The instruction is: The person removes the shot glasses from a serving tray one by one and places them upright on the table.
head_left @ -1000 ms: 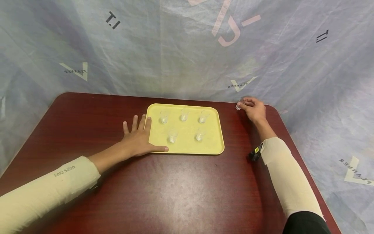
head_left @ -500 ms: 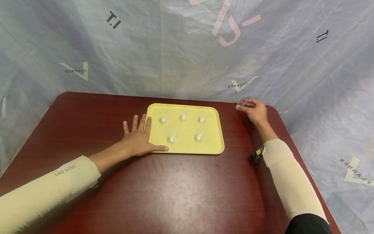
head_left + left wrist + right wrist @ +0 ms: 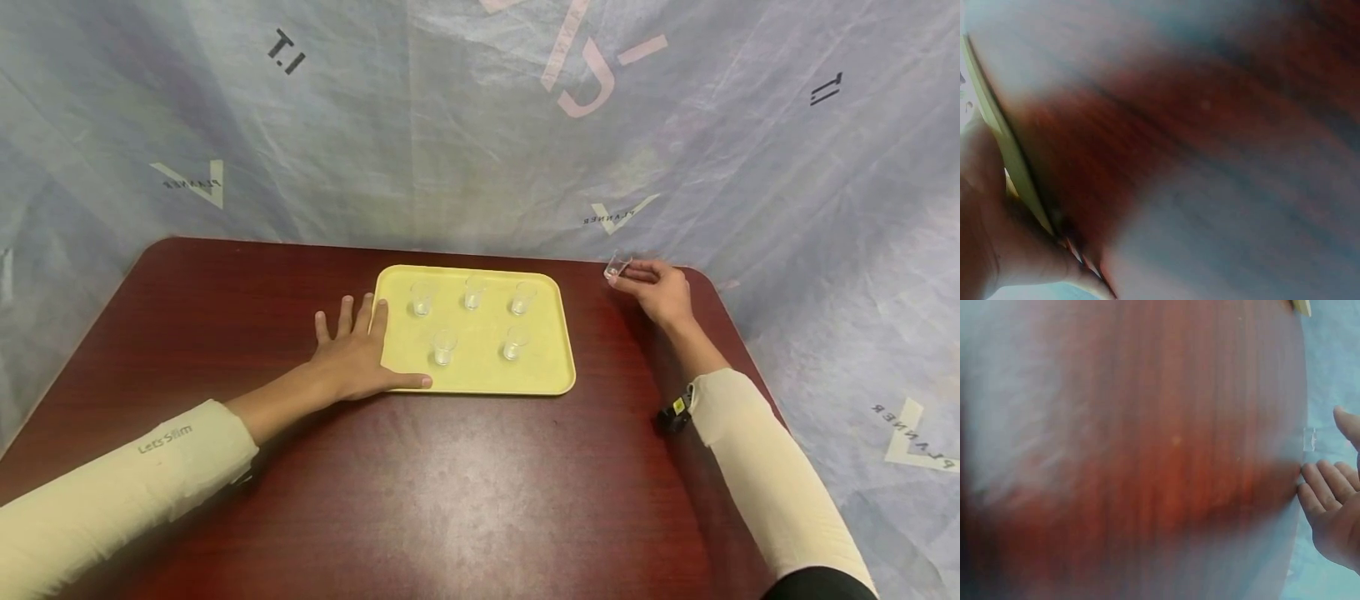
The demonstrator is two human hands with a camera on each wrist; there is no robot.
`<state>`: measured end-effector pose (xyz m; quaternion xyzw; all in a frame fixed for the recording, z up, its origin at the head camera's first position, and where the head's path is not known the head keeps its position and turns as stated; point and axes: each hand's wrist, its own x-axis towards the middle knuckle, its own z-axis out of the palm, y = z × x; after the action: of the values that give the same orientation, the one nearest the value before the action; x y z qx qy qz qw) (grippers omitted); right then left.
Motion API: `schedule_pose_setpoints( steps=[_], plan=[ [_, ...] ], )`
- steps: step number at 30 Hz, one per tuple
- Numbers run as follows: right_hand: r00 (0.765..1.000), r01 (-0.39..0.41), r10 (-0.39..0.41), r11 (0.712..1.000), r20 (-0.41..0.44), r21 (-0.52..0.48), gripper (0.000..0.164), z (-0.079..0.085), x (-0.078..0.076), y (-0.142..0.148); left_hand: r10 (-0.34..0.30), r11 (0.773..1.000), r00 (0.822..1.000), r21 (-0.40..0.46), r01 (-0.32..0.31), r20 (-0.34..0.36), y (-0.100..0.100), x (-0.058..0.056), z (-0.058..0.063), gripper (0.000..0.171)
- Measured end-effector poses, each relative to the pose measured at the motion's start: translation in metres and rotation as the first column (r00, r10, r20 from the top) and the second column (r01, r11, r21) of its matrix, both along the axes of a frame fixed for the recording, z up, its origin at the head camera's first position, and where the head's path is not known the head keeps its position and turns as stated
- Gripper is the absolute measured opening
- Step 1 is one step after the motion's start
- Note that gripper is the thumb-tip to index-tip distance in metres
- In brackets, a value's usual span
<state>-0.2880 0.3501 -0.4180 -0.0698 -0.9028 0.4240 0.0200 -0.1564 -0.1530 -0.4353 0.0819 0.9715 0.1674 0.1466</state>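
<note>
My left hand [image 3: 351, 358] lies spread at the near left corner of a yellow tray [image 3: 480, 377], its thumb along the front rim. In the left wrist view that hand [image 3: 997, 231] touches the tray's edge [image 3: 1016, 150]. Several small clear glasses stand upright on the tray, among them a front-left glass [image 3: 443, 348] and a front-right glass [image 3: 514, 344]. Near the table's far right corner, another small clear glass [image 3: 617, 265] stands beside my right hand [image 3: 660, 292]. In the right wrist view the thumb and fingers of this hand [image 3: 1338, 500] are apart, with the glass [image 3: 1310, 439] just beyond them.
The dark red wooden table [image 3: 480, 492] has rounded far corners. A grey printed sheet [image 3: 465, 125] hangs right behind its far edge and along the right side. A small black device [image 3: 673, 412] sits at my right wrist.
My right hand has loosened its fingers from the glass at the far right and drawn back slightly to the right. The left hand and the tray have stayed put.
</note>
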Motion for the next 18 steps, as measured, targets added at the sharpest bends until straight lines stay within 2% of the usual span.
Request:
schedule_pose_setpoints(
  steps=[11,18],
  plan=[
    [1.000,-0.018,0.016,0.997,0.021,0.074,0.077,0.004,0.018,0.006,-0.004,1.000,1.000,0.006,0.004,0.011,0.000,0.001,0.003,0.164],
    [0.999,-0.033,0.033,0.999,0.007,0.027,0.075,0.005,0.034,-0.003,-0.004,1.000,1.000,0.004,0.004,0.010,0.000,0.001,0.003,0.163]
  ],
)
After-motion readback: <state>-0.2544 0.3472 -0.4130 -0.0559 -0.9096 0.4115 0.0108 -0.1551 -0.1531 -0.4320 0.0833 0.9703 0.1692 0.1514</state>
